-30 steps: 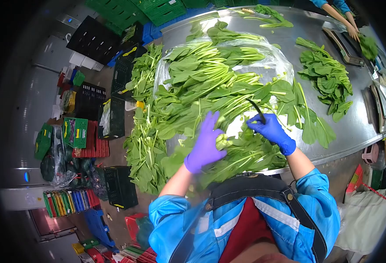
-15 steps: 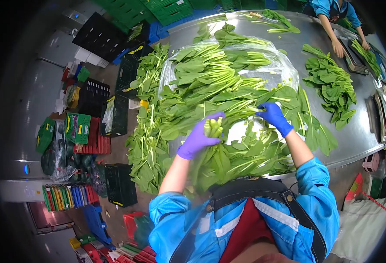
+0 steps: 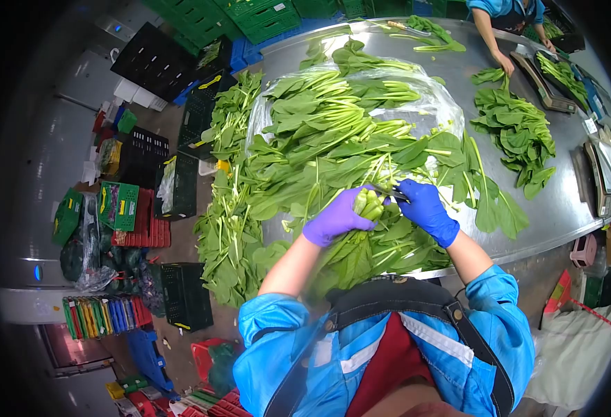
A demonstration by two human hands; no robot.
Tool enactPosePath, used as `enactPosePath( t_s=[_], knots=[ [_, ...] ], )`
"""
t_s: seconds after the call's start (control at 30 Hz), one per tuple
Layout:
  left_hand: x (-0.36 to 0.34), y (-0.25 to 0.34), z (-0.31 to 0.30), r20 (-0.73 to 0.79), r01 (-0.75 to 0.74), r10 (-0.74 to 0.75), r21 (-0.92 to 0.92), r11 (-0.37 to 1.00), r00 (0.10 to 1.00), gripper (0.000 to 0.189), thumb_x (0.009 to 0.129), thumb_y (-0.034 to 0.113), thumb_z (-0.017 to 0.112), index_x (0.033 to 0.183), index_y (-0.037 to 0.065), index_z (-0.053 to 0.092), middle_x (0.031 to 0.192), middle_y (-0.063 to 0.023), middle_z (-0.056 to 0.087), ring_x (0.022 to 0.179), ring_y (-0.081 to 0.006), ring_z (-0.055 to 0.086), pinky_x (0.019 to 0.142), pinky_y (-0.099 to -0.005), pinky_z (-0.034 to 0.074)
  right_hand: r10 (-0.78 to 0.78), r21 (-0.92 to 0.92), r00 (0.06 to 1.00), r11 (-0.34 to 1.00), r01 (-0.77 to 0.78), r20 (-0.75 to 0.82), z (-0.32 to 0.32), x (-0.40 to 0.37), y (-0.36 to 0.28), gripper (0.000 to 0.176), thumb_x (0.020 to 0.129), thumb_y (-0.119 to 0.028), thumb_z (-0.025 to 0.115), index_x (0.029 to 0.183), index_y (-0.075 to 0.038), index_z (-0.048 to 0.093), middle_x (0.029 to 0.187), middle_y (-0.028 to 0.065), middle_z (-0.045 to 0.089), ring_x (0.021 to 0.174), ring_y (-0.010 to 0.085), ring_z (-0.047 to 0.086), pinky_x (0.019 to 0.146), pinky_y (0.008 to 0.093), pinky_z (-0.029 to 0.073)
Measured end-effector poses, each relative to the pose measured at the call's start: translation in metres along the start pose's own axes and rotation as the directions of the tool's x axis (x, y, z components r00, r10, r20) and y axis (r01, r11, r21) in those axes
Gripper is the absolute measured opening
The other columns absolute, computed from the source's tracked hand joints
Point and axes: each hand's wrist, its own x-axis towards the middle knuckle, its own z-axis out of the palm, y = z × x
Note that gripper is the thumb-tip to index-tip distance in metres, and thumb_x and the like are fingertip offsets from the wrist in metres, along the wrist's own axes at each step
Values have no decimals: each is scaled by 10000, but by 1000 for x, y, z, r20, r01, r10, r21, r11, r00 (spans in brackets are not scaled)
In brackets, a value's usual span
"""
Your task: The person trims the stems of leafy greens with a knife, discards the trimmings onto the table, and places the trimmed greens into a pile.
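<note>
My left hand (image 3: pixel 336 217), in a purple glove, is closed around a bunch of leafy greens (image 3: pixel 369 206), their pale cut stem ends pointing up and the leaves hanging below. Close beside it, my right hand (image 3: pixel 427 212), in a blue glove, grips a knife (image 3: pixel 393 194). Its dark blade lies across the stem ends; most of the handle is hidden in my fingers. Beyond both hands, a large heap of the same greens (image 3: pixel 326 118) spreads over clear plastic film (image 3: pixel 448 104) on the metal table (image 3: pixel 451 59).
A co-worker's hand (image 3: pixel 503 64) touches another pile of greens (image 3: pixel 517 132) at the right, near scales (image 3: pixel 545 83). A wooden-handled knife (image 3: pixel 406 28) lies at the far edge. Dark crates (image 3: pixel 187 295) stand on the floor at left, with more greens (image 3: pixel 225 229) along that side.
My left hand has moved right with the bunch. My right hand has come nearer and lower, and the knife now shows at the stems. The co-worker's hand has shifted left to the side pile.
</note>
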Motion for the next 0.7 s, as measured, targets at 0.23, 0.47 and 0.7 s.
enactPosePath(
  t_s=[0.23,0.47,0.7],
  knots=[
    [-26,14,-2,10,49,-48,-128,991,999,603,592,-5,698,1175,6,544,1090,-35,585,1008,-135,538,835,-266,446,118,-7,993,993,-117,9,25,-10,46,284,717,-60,605,995,-86,660,762,102,640,671,296,621,593,380,492],
    [-16,0,4,25,10,-15,171,985,1000,548,605,19,718,1126,28,548,1068,-32,593,982,-117,535,872,-274,432,166,753,902,501,-425,399,-23,12,-25,306,830,-187,664,1045,30,637,716,68,649,606,109,594,592,267,476],
    [-17,-27,-24,-103,122,-80,531,838,992,464,604,16,709,1050,1,583,992,-38,617,914,-122,561,841,-273,449,199,397,935,864,-309,294,6,0,-1,313,748,-285,732,885,-11,670,576,81,584,492,145,545,507,286,452]
  ],
)
